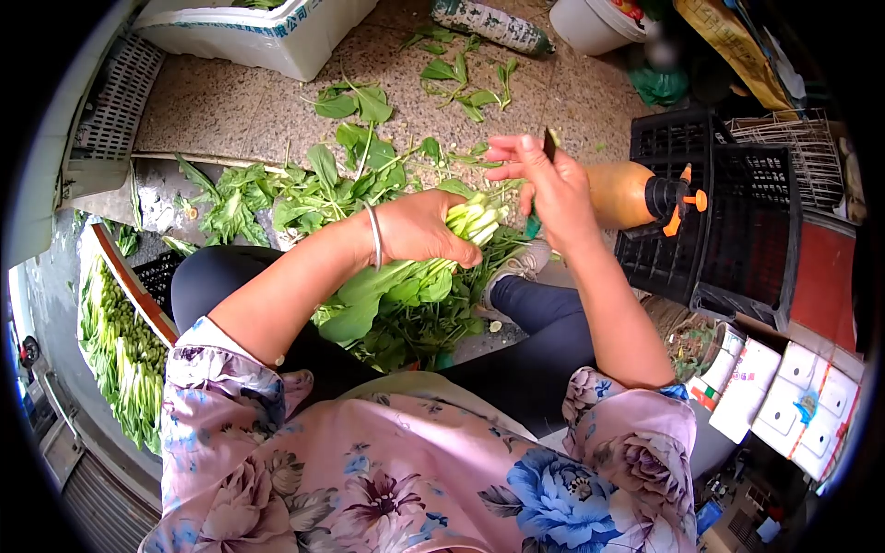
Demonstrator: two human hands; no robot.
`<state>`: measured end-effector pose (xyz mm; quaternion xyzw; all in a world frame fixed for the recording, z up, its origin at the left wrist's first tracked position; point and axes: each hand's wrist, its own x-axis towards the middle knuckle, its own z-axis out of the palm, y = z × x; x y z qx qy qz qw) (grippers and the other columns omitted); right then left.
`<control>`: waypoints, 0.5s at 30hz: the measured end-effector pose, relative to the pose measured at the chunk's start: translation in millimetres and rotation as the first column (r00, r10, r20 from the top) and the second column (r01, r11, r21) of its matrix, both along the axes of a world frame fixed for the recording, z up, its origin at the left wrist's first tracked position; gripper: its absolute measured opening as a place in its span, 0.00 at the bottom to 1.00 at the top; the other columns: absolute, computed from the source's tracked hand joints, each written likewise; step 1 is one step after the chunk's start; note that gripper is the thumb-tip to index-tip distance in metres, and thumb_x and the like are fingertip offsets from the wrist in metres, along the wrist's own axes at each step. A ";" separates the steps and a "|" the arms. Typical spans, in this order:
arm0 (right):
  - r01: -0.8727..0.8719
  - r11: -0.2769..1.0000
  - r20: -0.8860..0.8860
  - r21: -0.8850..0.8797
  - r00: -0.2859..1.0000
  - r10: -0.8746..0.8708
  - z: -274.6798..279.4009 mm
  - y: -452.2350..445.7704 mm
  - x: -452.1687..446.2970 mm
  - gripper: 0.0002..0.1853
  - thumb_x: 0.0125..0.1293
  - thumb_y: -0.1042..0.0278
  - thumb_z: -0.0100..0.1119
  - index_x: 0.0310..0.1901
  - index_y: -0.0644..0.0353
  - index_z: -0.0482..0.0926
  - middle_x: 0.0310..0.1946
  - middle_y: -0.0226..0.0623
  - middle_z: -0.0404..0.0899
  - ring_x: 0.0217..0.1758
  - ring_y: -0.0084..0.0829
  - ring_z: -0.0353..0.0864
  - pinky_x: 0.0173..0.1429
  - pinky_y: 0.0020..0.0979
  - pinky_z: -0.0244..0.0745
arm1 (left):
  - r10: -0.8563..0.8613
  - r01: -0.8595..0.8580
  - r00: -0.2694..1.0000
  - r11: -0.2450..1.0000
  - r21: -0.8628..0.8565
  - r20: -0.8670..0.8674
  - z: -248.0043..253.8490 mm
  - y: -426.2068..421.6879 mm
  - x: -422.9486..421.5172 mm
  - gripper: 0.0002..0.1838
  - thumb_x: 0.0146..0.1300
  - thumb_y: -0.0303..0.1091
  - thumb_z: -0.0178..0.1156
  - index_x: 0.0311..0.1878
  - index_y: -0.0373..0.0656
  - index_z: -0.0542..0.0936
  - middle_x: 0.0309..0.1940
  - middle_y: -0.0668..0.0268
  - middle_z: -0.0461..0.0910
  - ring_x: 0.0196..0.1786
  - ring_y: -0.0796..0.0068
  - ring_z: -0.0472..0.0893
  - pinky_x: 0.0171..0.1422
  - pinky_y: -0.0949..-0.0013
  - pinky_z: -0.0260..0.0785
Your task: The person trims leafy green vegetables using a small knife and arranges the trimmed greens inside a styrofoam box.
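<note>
My left hand [415,229], with a silver bangle at the wrist, is wrapped round a bunch of leafy greens [476,217]. Its pale stem ends point right and its leaves hang down to the left. Close to those stem ends, my right hand [560,192] is closed on a small knife [550,145]. A dark piece of it sticks up by the thumb, and a green part shows under the palm; the rest is hidden. Beneath both hands lies a pile of loose greens [406,336], between my legs.
Scattered leaves [355,100] lie on the speckled floor. A white foam box [309,41], a white bucket [590,23] and a wrapped roll [493,26] stand beyond. An orange spray bottle [619,195] and black crates [751,212] are right; bundled greens [120,350] fill a container left.
</note>
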<state>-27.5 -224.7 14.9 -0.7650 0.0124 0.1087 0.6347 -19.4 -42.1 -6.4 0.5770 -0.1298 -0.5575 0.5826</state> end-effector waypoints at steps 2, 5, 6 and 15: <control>0.103 0.995 -0.184 0.015 0.978 -0.099 -12.7 -21.5 8.7 0.21 0.68 0.53 0.44 0.50 0.63 0.73 0.40 0.40 0.78 0.34 0.22 0.78 0.20 0.16 0.60 | -0.067 0.013 0.953 0.983 0.181 0.294 9.9 1.2 -0.8 0.18 0.48 0.31 0.67 0.41 0.35 0.76 0.30 0.66 0.79 0.33 0.79 0.75 0.42 0.75 0.69; 0.097 0.974 -0.394 -0.206 0.903 -0.173 -56.3 -62.4 3.2 0.21 0.67 0.52 0.46 0.51 0.60 0.72 0.38 0.38 0.77 0.33 0.23 0.78 0.21 0.18 0.61 | -0.002 -0.082 0.811 0.990 0.118 0.585 -2.3 4.2 -9.6 0.17 0.43 0.36 0.66 0.36 0.39 0.75 0.28 0.59 0.79 0.32 0.64 0.78 0.41 0.66 0.70; 0.103 0.961 -0.489 -0.257 0.844 -0.222 -75.6 -75.3 -3.6 0.20 0.66 0.52 0.46 0.52 0.58 0.72 0.37 0.37 0.77 0.32 0.24 0.77 0.22 0.20 0.62 | -0.003 -0.101 0.767 0.987 0.125 0.642 0.2 5.5 -10.4 0.18 0.41 0.37 0.66 0.35 0.40 0.75 0.28 0.54 0.78 0.35 0.55 0.79 0.43 0.62 0.71; -0.010 0.823 -0.629 -0.568 0.651 -0.426 -190.2 -120.0 58.2 0.23 0.63 0.46 0.49 0.49 0.57 0.70 0.30 0.37 0.74 0.26 0.28 0.73 0.27 0.30 0.70 | -0.246 -0.182 0.432 0.918 0.351 0.868 23.0 22.2 -2.0 0.17 0.43 0.40 0.63 0.36 0.45 0.72 0.22 0.59 0.76 0.31 0.58 0.78 0.39 0.59 0.69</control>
